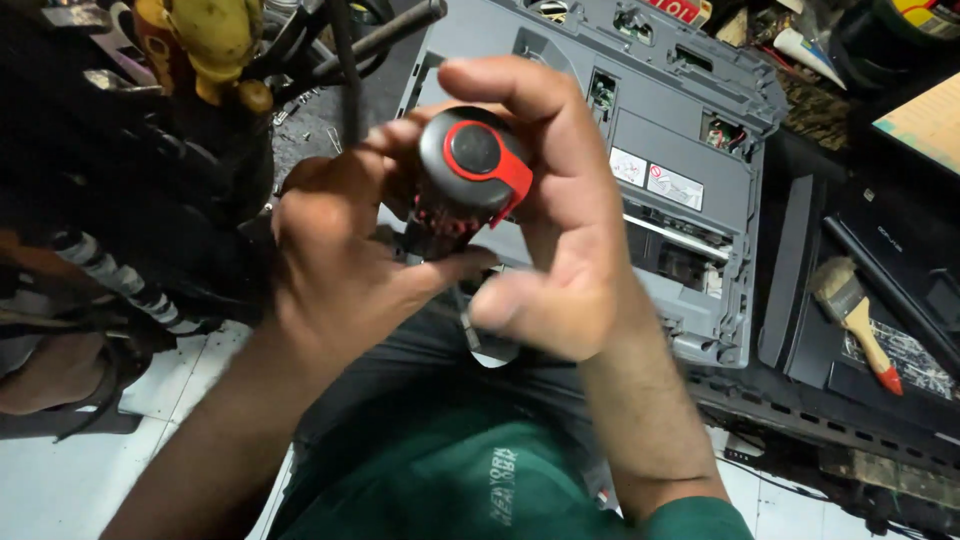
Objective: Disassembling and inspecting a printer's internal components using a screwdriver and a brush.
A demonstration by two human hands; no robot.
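A screwdriver [468, 165] with a grey and red handle stands end-on toward the camera, its shaft hidden below. My left hand [335, 255] wraps the lower part of the handle from the left, thumb pressed across the front. My right hand [560, 220] curls around the handle's top from the right, index finger arched over the red cap. Beneath both hands lies a grey plastic printer chassis [690, 130], underside up, with slots and white labels.
A paintbrush [855, 315] with a wooden handle and red tip lies on black printer panels [890, 260] at right. A tangle of dark cables and a yellow part [215, 40] fills the upper left. White floor tiles [60, 470] show at lower left.
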